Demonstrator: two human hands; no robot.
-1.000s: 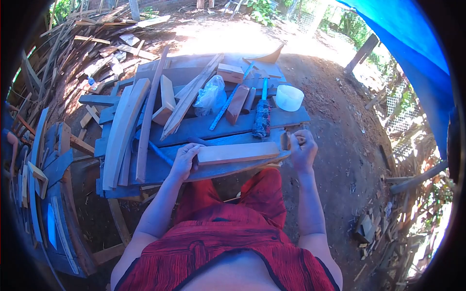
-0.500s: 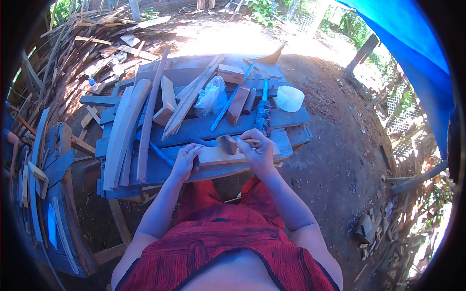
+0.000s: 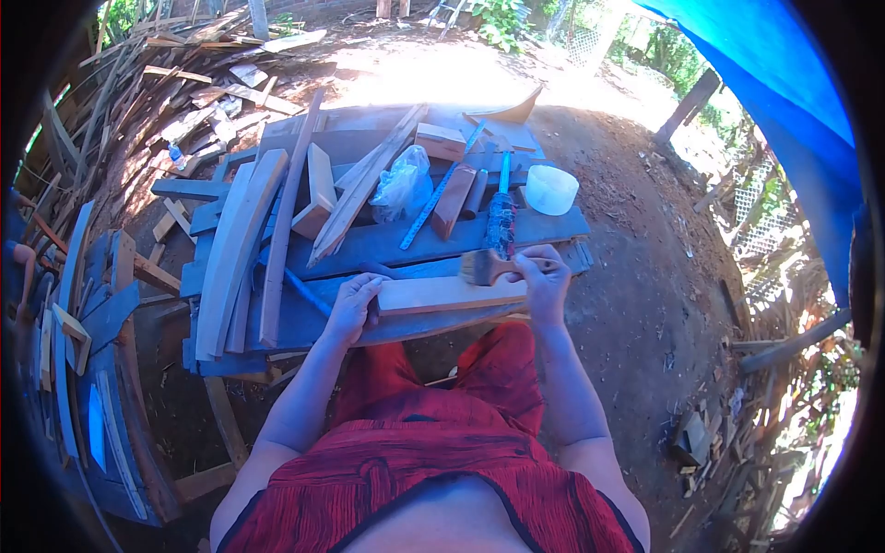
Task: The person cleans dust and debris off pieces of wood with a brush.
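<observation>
My right hand (image 3: 546, 279) is closed around the wooden handle of a wide brush (image 3: 481, 268), whose bristles point left over a pale wooden block (image 3: 442, 295). The block lies lengthwise along the near edge of the wooden bench (image 3: 369, 247). At the block's left end my left hand (image 3: 352, 302) is closed, its fingertips against a dark piece (image 3: 372, 311) there. Beyond the brush lies a dark tool with a blue blade (image 3: 501, 221), and a white tub (image 3: 550, 190) stands to its right.
Long boards (image 3: 241, 249) lie on the bench's left side. Behind the block are a clear plastic bag (image 3: 403, 186), a blue ruler (image 3: 430, 205) and a reddish block (image 3: 454, 199). Scrap wood (image 3: 207, 111) is piled at the back left; part of another person's arm (image 3: 25, 267) shows at the far left.
My right hand has moved right with the brush, from the middle of the pale block to near its right end. My left hand has stayed in place.
</observation>
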